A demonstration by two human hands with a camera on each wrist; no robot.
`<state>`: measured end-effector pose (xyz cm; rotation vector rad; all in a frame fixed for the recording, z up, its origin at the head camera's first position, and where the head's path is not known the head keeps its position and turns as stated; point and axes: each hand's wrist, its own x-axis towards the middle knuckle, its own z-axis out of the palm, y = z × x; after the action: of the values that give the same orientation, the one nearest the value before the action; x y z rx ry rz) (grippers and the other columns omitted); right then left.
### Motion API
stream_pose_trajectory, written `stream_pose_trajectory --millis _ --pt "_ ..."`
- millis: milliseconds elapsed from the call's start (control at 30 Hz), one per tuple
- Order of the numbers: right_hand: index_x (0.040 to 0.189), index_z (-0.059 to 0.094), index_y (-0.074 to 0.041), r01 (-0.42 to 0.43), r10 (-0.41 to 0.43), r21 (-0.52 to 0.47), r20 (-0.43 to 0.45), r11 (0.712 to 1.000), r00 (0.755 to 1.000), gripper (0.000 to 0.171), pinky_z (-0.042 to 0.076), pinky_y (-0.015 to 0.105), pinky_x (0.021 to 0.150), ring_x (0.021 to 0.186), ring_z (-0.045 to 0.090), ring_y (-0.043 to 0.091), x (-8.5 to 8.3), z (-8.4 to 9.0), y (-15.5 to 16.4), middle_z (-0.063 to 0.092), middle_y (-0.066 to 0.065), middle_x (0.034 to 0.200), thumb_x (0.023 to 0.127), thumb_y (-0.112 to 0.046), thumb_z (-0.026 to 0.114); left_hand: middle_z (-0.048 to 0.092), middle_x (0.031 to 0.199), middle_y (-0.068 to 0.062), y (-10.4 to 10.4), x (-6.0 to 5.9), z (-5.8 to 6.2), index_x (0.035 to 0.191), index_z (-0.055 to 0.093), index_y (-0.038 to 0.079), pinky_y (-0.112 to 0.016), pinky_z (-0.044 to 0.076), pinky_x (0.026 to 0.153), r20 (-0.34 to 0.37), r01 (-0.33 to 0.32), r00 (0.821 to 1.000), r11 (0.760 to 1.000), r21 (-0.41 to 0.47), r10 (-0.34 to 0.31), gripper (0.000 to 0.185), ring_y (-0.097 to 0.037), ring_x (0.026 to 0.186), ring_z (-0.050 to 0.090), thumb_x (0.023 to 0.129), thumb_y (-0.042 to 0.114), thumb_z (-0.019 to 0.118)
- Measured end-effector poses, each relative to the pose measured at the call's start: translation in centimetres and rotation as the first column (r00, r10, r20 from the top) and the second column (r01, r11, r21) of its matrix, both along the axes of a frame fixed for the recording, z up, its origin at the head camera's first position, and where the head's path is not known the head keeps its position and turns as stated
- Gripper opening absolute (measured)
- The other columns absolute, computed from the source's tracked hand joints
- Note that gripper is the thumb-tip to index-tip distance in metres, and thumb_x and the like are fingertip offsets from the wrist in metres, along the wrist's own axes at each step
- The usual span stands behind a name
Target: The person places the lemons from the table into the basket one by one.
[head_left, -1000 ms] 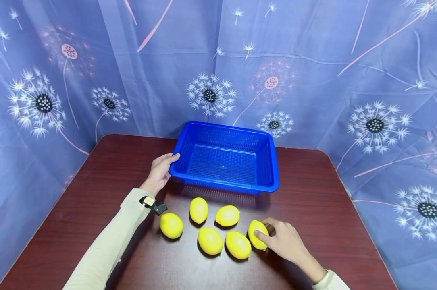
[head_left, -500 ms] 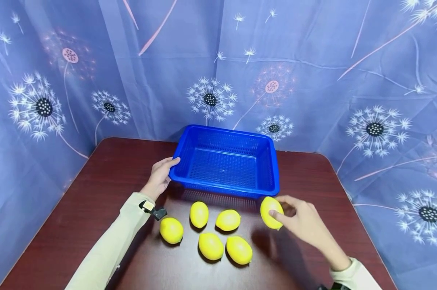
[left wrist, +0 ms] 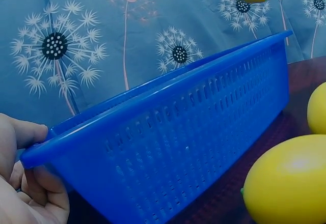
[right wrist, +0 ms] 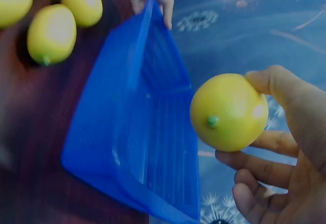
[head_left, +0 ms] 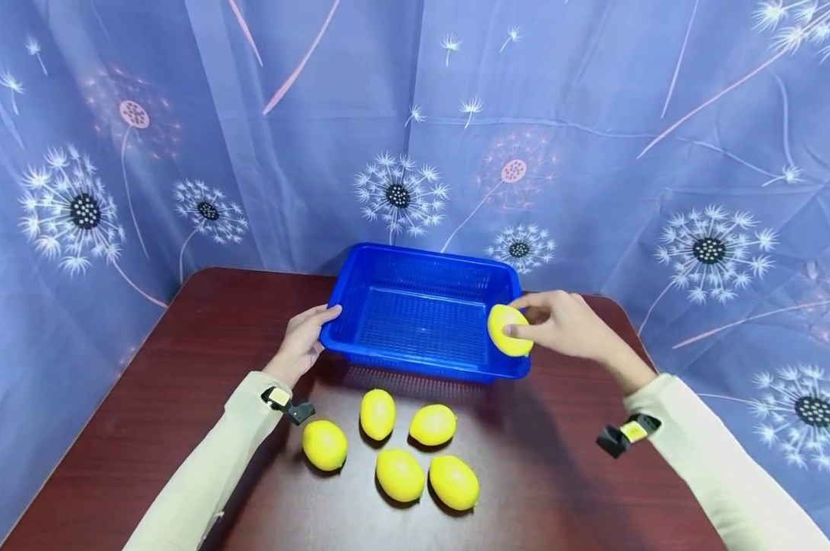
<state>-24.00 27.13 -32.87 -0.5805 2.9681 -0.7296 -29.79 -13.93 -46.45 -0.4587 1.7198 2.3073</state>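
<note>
A blue plastic basket (head_left: pixel 422 363) with perforated walls stands toward the back of the table, nothing lying in it. My left hand (head_left: pixel 302 343) grips its left rim, thumb on top and fingers curled below, as the left wrist view shows. My right hand (head_left: pixel 566 325) pinches a yellow lemon (head_left: pixel 508 330) between thumb and fingers, over the basket's right end. In the right wrist view the held lemon (right wrist: pixel 229 112) shows its green tip. On the table in front of the basket lie several more lemons, among them one at the left (head_left: pixel 324 445) and one at the right (head_left: pixel 453 483).
The dark red wooden table (head_left: pixel 146 428) has its back edge against a blue curtain (head_left: pixel 284 153) printed with dandelions. Both wrists carry small black camera mounts, such as the right mount (head_left: pixel 627 435).
My right hand has picked a lemon off the table's right side and carried it up and back to the basket's right end. The left hand keeps its hold on the rim.
</note>
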Motion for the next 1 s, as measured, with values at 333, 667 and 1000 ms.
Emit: stream_pose_trajectory --millis 333,667,1000 --pt "0.124 0.072 -0.006 -0.166 0.164 0.087 0.025 0.982 0.986 0.047 0.039 0.028 0.054 0.057 0.056 0.010 -7.9 -0.8 -0.9 0.071 -0.002 0.070 0.090 -0.039 0.078 0.074 0.111 -0.003 0.1 0.0 -0.3 0.139 0.057 0.002 -0.026 0.060 0.082 -0.022 -0.008 1.000 0.999 0.031 0.009 0.048 -0.014 0.095 0.072 0.098 0.021 0.072" --pt "0.127 0.071 -0.007 -0.177 0.165 0.116 0.106 0.977 0.981 0.051 0.056 0.034 0.073 0.091 0.073 0.020 -12.8 -2.7 -2.2 0.077 0.011 0.106 0.088 -0.040 0.080 0.074 0.116 -0.005 -0.2 -0.2 -0.4 0.139 0.057 0.003 -0.028 0.060 0.085 -0.027 -0.003 1.000 0.999 0.044 0.005 0.049 -0.015 0.099 0.072 0.097 0.021 0.073" --pt "0.129 0.070 -0.007 -0.215 0.175 0.254 0.170 0.943 0.970 0.055 0.046 0.053 0.105 0.098 0.074 0.023 -15.6 -4.7 -3.1 0.078 0.010 0.106 0.086 -0.039 0.083 0.075 0.106 -0.001 -0.1 0.1 -0.1 0.139 0.056 0.003 -0.027 0.061 0.081 -0.035 -0.005 0.999 0.998 0.059 0.007 0.046 -0.013 0.093 0.072 0.098 0.020 0.071"
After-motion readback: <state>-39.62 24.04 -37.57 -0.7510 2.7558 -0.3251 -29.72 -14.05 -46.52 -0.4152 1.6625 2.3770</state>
